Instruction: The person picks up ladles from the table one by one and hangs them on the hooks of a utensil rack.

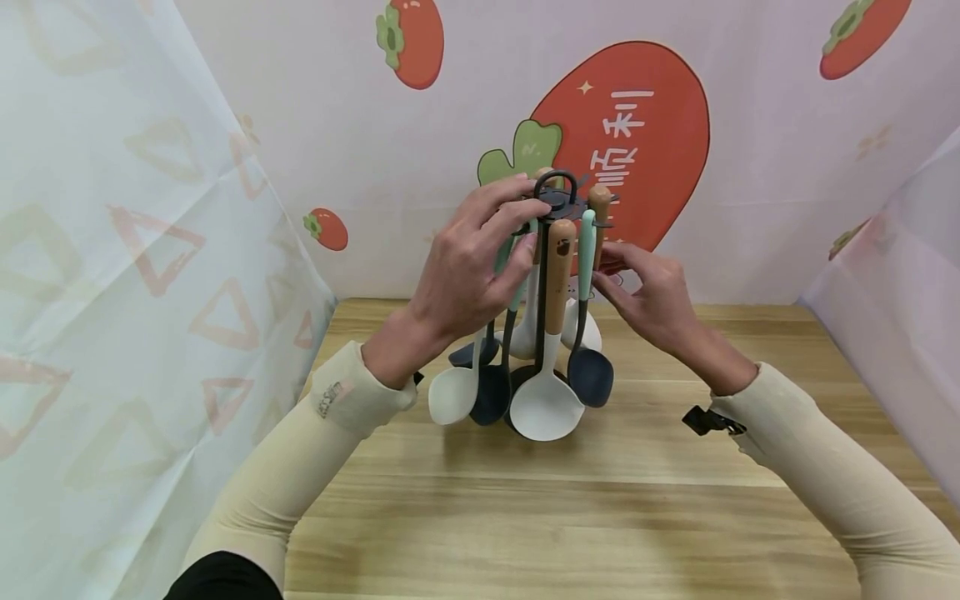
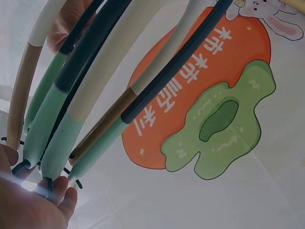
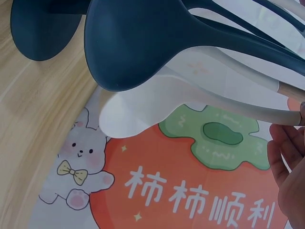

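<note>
A dark rotating utensil rack (image 1: 564,202) with a loop on top stands on the table, hung with several kitchen utensils. My left hand (image 1: 476,258) grips the rack's top from the left, fingers over the hub and thumb lower beside the handles. At the back right, my right hand (image 1: 651,292) pinches the wooden handle of a white spoon (image 3: 143,112), whose bowl hangs behind the others. A white ladle (image 1: 547,408) with a wooden handle faces front. Beside it hangs a navy spoon (image 1: 591,377) with a mint handle. A navy ladle (image 3: 138,43) looms large in the right wrist view.
The wood-grain table (image 1: 570,517) extends in front of the rack. Behind stands a pale cloth backdrop (image 1: 465,142) with persimmon prints, close past the right hand. Cloth walls rise at left and right. A cream spoon (image 1: 453,397) hangs on the rack's left side, near the left forearm.
</note>
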### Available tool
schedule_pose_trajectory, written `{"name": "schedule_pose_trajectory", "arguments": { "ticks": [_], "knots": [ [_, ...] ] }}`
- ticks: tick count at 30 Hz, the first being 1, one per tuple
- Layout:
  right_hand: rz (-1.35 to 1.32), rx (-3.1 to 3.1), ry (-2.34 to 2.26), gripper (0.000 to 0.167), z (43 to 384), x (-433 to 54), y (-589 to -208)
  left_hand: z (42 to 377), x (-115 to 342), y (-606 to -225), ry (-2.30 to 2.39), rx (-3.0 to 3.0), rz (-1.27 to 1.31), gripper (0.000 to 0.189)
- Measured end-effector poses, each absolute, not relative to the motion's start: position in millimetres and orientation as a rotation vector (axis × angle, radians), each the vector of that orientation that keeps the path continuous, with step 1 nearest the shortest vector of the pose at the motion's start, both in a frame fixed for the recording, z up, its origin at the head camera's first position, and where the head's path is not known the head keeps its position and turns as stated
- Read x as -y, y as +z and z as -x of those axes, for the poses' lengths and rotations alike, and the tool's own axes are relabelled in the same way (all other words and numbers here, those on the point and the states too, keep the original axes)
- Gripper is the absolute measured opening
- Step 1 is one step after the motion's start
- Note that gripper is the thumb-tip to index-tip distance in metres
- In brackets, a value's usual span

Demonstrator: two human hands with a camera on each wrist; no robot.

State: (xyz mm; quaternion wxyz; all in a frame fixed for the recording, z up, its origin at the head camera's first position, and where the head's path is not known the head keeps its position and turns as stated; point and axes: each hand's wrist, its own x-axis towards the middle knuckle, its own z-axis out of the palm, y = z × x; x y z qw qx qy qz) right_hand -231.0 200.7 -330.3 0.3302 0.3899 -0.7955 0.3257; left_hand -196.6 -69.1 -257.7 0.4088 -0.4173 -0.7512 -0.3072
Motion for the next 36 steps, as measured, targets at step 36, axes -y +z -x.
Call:
{"name": "schedule_pose_trajectory", "arguments": {
  "ticks": [36],
  "knots": [
    [-0.699,2.728,0.623,0.059,221,-252,-351,190,151,-282,-0.569,2.115,0.807,0.064]
  ]
}}
